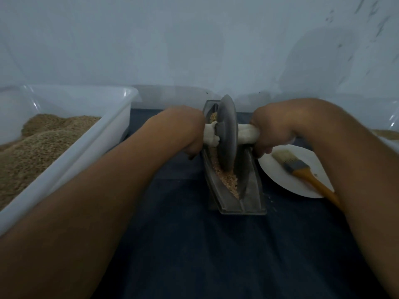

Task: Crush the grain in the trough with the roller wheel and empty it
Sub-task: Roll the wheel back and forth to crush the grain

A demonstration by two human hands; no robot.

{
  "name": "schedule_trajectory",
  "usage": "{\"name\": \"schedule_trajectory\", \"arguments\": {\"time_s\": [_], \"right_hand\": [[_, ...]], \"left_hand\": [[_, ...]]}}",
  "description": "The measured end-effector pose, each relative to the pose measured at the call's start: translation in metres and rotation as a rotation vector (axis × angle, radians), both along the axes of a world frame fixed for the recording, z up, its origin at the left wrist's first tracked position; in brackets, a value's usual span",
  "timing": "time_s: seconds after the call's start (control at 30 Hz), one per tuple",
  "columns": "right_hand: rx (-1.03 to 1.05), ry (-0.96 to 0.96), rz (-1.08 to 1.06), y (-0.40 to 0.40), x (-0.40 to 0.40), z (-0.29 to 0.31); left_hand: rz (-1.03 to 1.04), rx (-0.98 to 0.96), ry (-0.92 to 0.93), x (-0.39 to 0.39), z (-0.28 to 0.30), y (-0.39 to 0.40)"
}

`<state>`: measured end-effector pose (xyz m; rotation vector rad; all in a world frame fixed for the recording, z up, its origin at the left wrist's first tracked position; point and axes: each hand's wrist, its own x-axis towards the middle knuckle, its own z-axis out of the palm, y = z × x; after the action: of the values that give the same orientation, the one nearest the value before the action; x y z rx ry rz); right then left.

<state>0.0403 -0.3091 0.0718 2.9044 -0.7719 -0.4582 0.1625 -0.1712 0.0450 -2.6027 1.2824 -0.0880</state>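
While both fists wrap the white axle handle [248, 133], left hand [190, 134] on its 9 o'clock end and right hand [272, 132] on its 3 o'clock end, the grey roller wheel [226, 134] stands upright in the metal trough [252, 190]. Crushed grain [228, 180] lies in the groove at the wheel's 6 o'clock. White tub [112, 117] of grain at 9 o'clock; brush [302, 167] on plate [278, 175] at 3 o'clock.

A pale blue-grey wall [194, 39] rises beyond the fingers; a dark cloth-covered surface [216, 255] lies beneath them, dimly lit.

Left hand [192, 131] and right hand [271, 131] grip roller wheel [226, 134] upright in grain-filled trough [252, 190]
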Motion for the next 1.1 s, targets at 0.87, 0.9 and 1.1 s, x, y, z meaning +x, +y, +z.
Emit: {"name": "schedule_trajectory", "arguments": {"time_s": [0.87, 0.9, 1.1], "right_hand": [[-0.204, -0.510, 0.105, -0.029, 0.019, -0.039], [-0.225, -0.557, 0.100, -0.031, 0.020, -0.043], [-0.373, -0.732, 0.146, -0.034, 0.026, -0.054]], "left_hand": [[-0.059, -0.372, -0.119, 0.017, -0.018, -0.003], [-0.072, -0.390, -0.145, 0.019, -0.020, -0.004], [-0.090, -0.509, -0.300, 0.027, -0.031, -0.011]]}}
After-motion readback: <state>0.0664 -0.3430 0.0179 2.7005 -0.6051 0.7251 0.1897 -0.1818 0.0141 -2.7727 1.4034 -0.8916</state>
